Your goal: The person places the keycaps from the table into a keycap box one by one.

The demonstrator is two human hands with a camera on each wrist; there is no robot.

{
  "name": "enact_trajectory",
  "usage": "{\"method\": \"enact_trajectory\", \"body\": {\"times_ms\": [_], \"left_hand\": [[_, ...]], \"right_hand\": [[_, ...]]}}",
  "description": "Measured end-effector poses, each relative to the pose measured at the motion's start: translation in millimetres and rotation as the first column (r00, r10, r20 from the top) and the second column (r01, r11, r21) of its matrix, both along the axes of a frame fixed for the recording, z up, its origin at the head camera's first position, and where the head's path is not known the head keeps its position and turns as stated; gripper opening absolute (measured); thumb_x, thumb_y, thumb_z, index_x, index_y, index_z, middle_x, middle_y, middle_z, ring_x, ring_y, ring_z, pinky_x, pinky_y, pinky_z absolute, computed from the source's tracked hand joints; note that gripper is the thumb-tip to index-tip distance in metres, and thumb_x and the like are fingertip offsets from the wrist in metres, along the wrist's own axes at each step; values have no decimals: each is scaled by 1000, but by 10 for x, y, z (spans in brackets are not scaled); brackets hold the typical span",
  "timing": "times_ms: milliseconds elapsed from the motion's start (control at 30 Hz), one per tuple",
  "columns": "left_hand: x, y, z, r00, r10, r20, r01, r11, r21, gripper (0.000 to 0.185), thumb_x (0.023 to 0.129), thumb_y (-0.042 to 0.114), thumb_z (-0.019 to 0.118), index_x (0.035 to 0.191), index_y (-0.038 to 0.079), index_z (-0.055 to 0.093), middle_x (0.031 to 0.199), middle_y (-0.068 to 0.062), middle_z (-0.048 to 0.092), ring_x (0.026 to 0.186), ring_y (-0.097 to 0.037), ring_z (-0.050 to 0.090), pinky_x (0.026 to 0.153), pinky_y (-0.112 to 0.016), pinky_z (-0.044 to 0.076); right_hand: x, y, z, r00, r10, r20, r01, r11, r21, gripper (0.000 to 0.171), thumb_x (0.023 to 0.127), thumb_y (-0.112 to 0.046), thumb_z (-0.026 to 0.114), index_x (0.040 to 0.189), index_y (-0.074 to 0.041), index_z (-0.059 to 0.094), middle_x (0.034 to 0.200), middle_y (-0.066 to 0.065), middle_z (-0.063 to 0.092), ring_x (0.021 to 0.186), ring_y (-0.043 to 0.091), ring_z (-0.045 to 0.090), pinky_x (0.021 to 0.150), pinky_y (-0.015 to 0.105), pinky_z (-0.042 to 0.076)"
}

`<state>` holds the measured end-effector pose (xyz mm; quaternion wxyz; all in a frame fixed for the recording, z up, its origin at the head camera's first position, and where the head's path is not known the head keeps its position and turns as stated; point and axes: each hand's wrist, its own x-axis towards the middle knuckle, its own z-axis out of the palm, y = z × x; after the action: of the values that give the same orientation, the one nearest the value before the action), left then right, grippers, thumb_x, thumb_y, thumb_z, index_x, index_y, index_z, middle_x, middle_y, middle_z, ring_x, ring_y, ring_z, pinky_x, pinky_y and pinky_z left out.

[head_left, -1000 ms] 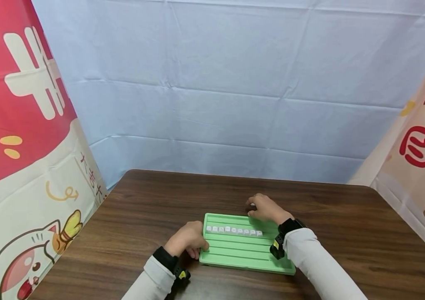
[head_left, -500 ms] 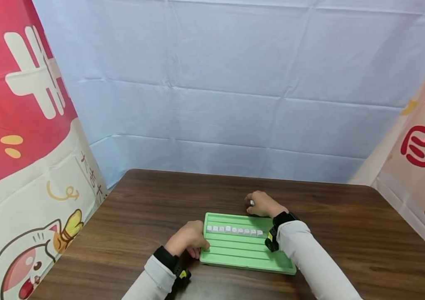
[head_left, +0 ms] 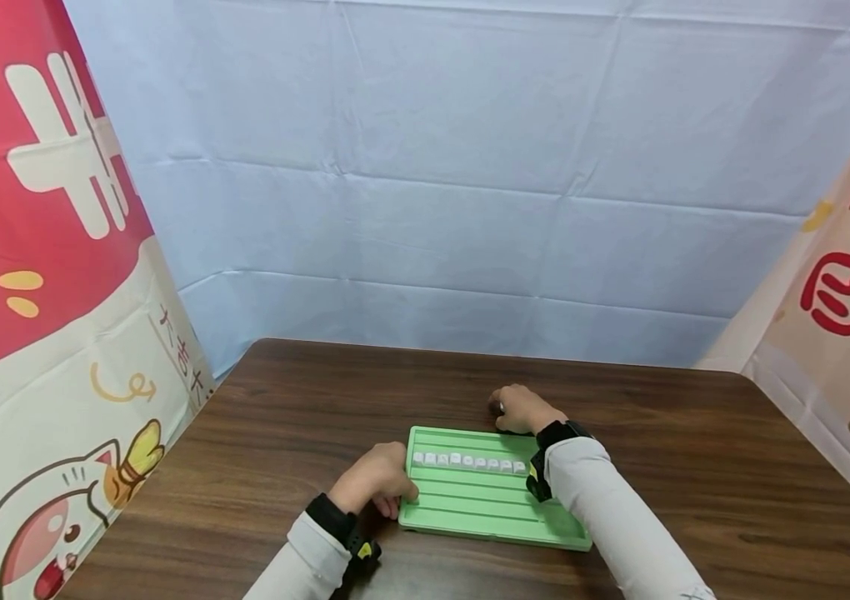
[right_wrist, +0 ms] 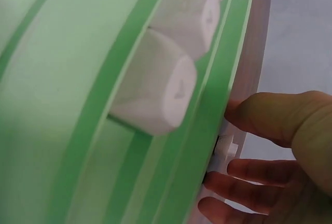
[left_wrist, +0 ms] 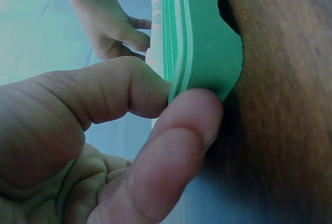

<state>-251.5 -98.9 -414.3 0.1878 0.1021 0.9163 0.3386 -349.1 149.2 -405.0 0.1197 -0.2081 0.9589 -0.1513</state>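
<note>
The left hand [head_left: 376, 482] pinches the green tray [head_left: 485, 508], the right hand [head_left: 518, 410] pinches a white keycap [right_wrist: 226, 150] (tiny), which could slip from that light hold.

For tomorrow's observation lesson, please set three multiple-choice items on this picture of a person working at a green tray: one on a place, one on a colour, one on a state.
1. Where does the row of small white keycaps lie?
A. in a groove of the ridged green plastic tray
B. on the bare dark wooden table
C. in the left hand

2. What colour is the cloth backdrop behind the table?
A. yellow
B. pale blue
C. black

3. What is the left hand doing?
A. lying flat and away from the tray
B. lifting a keycap
C. gripping the tray's left edge

Answers:
1 A, the head view shows the keycaps lined up between two ridges of the tray.
2 B, the creased cloth backdrop is pale blue.
3 C, the left wrist view shows thumb and fingers pinching the tray's edge, while the right hand holds a small white piece beyond the far rim.
</note>
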Motion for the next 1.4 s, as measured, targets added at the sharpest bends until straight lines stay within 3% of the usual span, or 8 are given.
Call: {"method": "enact_trajectory", "body": {"times_ms": [167,300,433,533,600,700,900,1400], "left_hand": [[0,3,-14,1000,-8,-1,8,1000,6,15,76,-3,67,64,1,58,45,-11,55,38,-22,56,39,-34,49],[-3,2,-28,1000,-11,-2,11,1000,15,15,76,-3,67,65,1,58,45,-11,55,38,-22,56,38,-35,49],[-3,-2,-32,1000,-12,0,12,1000,18,14,76,-3,67,65,0,58,45,-11,55,38,-21,55,38,-35,49],[-5,-5,-30,1000,-10,2,10,1000,21,14,76,-3,66,65,0,58,45,-11,55,37,-21,55,38,-35,49],[-6,-6,-29,1000,-8,0,8,1000,20,14,75,-3,66,65,0,58,45,-11,55,37,-21,55,38,-34,49],[-4,-7,-29,1000,-8,2,8,1000,18,15,75,-4,66,64,0,58,44,-11,55,37,-21,55,38,-34,49],[2,-12,-18,1000,-11,2,11,1000,18,15,76,-4,66,63,0,58,45,-11,55,37,-21,55,38,-34,49],[1,-25,-8,1000,-21,3,21,1000,15,16,76,-4,65,63,0,58,45,-11,56,38,-22,56,39,-35,50]], "right_hand": [[-1,2,-11,1000,7,6,-7,1000,0,31,88,-2,60,119,3,60,116,21,56,109,38,50,85,47,45],[-17,19,-33,1000,-6,17,6,1000,-17,20,88,0,60,107,2,65,102,16,61,81,26,58,67,37,46],[-33,48,-59,999,-27,32,28,999,-41,10,87,5,58,83,-1,65,73,5,50,56,15,37,54,30,30],[-33,71,-70,999,-36,21,37,998,-54,16,85,11,57,83,-1,66,75,5,53,61,16,47,56,28,37],[-27,83,-68,999,-39,4,39,997,-63,23,83,15,55,92,-1,70,89,11,62,77,24,58,64,33,47],[-14,95,-58,999,-35,-18,34,998,-59,32,82,20,51,94,-2,70,95,13,64,90,31,60,72,38,51],[-13,102,-40,998,-36,-48,33,998,-59,37,80,22,47,82,-7,69,83,5,62,74,21,57,62,32,45],[-13,102,-41,999,-16,-44,13,997,-71,33,77,22,53,75,-8,66,75,2,58,63,17,49,54,28,36]]}}
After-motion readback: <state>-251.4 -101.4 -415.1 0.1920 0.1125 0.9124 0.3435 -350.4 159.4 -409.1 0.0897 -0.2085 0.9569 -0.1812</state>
